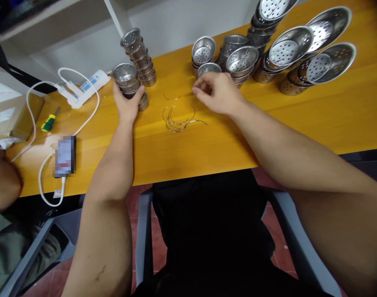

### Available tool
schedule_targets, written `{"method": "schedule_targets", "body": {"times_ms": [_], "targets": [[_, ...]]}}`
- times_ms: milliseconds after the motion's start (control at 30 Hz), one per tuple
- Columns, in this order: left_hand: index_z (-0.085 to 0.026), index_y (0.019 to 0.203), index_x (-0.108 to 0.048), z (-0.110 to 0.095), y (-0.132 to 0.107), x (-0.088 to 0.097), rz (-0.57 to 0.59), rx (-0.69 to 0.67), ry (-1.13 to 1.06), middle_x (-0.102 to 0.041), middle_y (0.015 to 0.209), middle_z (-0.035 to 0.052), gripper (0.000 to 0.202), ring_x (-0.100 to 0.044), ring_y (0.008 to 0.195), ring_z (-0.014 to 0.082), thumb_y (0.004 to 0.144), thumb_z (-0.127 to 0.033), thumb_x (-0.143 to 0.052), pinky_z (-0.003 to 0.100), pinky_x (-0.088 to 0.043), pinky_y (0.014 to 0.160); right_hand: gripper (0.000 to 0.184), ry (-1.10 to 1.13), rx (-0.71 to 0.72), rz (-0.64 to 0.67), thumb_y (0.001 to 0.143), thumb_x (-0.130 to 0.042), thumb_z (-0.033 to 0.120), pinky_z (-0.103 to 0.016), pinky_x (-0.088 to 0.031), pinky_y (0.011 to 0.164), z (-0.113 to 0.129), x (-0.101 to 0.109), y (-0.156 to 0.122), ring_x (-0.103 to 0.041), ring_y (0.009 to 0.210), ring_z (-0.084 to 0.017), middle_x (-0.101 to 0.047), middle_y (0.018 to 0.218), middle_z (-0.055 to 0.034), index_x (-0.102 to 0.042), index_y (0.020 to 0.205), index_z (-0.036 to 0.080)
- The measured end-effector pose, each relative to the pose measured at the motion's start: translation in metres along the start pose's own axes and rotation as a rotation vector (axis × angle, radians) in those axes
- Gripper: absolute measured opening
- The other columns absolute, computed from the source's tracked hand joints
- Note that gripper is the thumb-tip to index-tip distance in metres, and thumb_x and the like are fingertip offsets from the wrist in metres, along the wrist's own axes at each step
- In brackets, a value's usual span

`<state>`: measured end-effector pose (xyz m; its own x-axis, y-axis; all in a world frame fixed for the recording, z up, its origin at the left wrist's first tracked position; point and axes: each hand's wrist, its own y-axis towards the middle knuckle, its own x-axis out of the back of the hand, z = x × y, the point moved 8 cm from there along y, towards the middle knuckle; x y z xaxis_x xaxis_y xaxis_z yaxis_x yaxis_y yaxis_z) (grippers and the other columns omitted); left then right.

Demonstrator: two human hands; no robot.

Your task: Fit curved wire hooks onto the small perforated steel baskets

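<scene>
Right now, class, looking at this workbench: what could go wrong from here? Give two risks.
1. The left hand grips a tall stack of strainer cups; a leaning stack stands close behind and might topple if bumped.
2. The loose wire loops lie between both forearms; the right hand could sweep them off the table.

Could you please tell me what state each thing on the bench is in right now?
left hand: closed around a stack of strainer cups
right hand: fingertips pinched; whether on a wire, cannot tell
wire handles: loose pile on the table
leaning cup stack: tilted, untouched
phone: plugged into a cable
screwdriver: lying flat
</scene>
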<state>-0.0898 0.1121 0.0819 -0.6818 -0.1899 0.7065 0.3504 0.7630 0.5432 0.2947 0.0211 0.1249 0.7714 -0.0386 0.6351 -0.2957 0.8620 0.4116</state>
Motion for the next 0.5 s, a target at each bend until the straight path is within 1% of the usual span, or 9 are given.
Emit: {"method": "schedule_targets", "body": {"times_ms": [33,67,100,167,233,300,367,433,500], "targets": [[-0.029,0.155,-0.055,-0.002,-0.001,0.003,-0.106,0.078,-0.003,-0.088,0.142,-0.0048,0.089,-0.054,0.177,0.0128,0.122,-0.110,-0.043,0.054,-0.043,0.152,0.060,0.011,0.006,0.012,0.114,-0.078,0.095,-0.070,-0.072,0.103,0.004,-0.002,-0.001,-0.085,0.105,-0.046,-0.094,0.109,-0.0107,-0.089,0.133,0.039],[-0.030,0.161,-0.054,-0.008,-0.003,0.003,-0.176,0.132,-0.011,-0.087,0.149,-0.0030,0.100,-0.058,0.177,0.0166,0.112,-0.117,-0.058,0.054,-0.047,0.152,0.060,0.022,0.014,0.024,0.114,-0.079,0.092,-0.070,-0.072,0.104,0.008,-0.004,-0.002,-0.086,0.104,-0.045,-0.095,0.117,-0.0116,-0.088,0.138,0.038],[-0.031,0.164,-0.054,-0.016,-0.005,-0.001,-0.218,0.147,-0.036,-0.085,0.155,0.0003,0.110,-0.062,0.176,0.0222,0.103,-0.121,-0.068,0.055,-0.051,0.151,0.060,0.032,0.023,0.037,0.114,-0.081,0.089,-0.069,-0.073,0.104,0.012,-0.007,-0.003,-0.087,0.103,-0.045,-0.095,0.122,-0.0123,-0.087,0.142,0.036],[-0.035,0.167,-0.058,-0.031,-0.005,-0.014,-0.251,0.149,-0.117,-0.080,0.163,0.0078,0.117,-0.071,0.174,0.0356,0.091,-0.120,-0.084,0.061,-0.056,0.151,0.057,0.047,0.050,0.073,0.115,-0.085,0.081,-0.068,-0.073,0.107,0.018,-0.015,-0.005,-0.088,0.104,-0.044,-0.094,0.128,-0.0134,-0.086,0.146,0.034],[-0.036,0.167,-0.058,-0.037,-0.002,-0.027,-0.254,0.140,-0.173,-0.077,0.166,0.0119,0.119,-0.075,0.168,0.0416,0.086,-0.116,-0.092,0.064,-0.057,0.152,0.053,0.058,0.081,0.110,0.114,-0.088,0.076,-0.068,-0.073,0.110,0.022,-0.024,-0.007,-0.089,0.107,-0.045,-0.093,0.129,-0.0145,-0.086,0.145,0.033],[-0.035,0.167,-0.057,-0.034,0.000,-0.035,-0.256,0.138,-0.190,-0.076,0.166,0.0133,0.119,-0.076,0.165,0.0422,0.085,-0.114,-0.095,0.065,-0.055,0.152,0.049,0.066,0.097,0.143,0.114,-0.089,0.072,-0.069,-0.073,0.112,0.024,-0.031,-0.009,-0.089,0.110,-0.045,-0.093,0.132,-0.0153,-0.086,0.143,0.032],[-0.035,0.165,-0.058,-0.028,0.001,-0.035,-0.264,0.150,-0.188,-0.076,0.164,0.0134,0.119,-0.076,0.164,0.0421,0.084,-0.113,-0.096,0.066,-0.054,0.153,0.048,0.070,0.092,0.163,0.115,-0.089,0.071,-0.070,-0.074,0.113,0.024,-0.035,-0.009,-0.088,0.110,-0.044,-0.094,0.134,-0.0150,-0.087,0.144,0.033],[-0.035,0.162,-0.058,-0.023,-0.001,-0.027,-0.277,0.170,-0.178,-0.077,0.162,0.0127,0.119,-0.076,0.163,0.0412,0.082,-0.115,-0.096,0.066,-0.054,0.154,0.049,0.068,0.079,0.167,0.115,-0.089,0.073,-0.069,-0.075,0.111,0.023,-0.035,-0.009,-0.088,0.109,-0.043,-0.094,0.133,-0.0140,-0.087,0.143,0.034],[-0.035,0.161,-0.057,-0.023,-0.003,-0.016,-0.290,0.184,-0.151,-0.079,0.162,0.0103,0.119,-0.075,0.163,0.0362,0.084,-0.117,-0.094,0.063,-0.053,0.154,0.051,0.062,0.068,0.160,0.114,-0.089,0.076,-0.068,-0.076,0.109,0.021,-0.033,-0.008,-0.087,0.107,-0.043,-0.094,0.128,-0.0133,-0.087,0.142,0.034]]}}
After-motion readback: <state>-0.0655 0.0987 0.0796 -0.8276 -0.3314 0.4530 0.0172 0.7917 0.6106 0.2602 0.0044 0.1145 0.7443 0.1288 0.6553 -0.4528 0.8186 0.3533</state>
